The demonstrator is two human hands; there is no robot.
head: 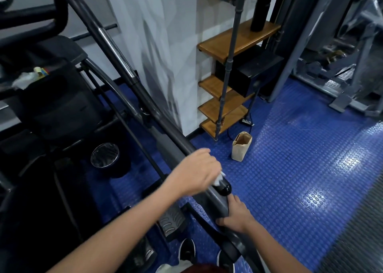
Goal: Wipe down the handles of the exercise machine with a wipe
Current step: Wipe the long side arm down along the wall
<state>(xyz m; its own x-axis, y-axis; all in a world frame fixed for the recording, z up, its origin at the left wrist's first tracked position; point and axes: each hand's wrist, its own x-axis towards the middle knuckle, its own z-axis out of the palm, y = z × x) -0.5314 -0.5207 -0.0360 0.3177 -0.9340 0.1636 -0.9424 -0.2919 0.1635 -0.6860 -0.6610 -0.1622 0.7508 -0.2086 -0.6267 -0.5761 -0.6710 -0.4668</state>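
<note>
A person's left hand [194,172] presses a white wipe [219,179] around the end of an exercise machine's dark handle [180,146], fingers curled over the bar just short of its glossy black end cap [224,187]. Only a corner of the wipe shows beneath the palm. The right hand [235,215] grips the grey frame [217,202] just below that cap, apparently steadying it. The handle runs as a long diagonal away from the cap, rising toward a chrome section [116,50] far up the bar. The unwiped length appears to lie up that line, so the left hand, already on the bar, is better placed to slide along it. A brown paper bag [241,148] stands on the blue studded floor [300,169] beyond the cap.
</note>
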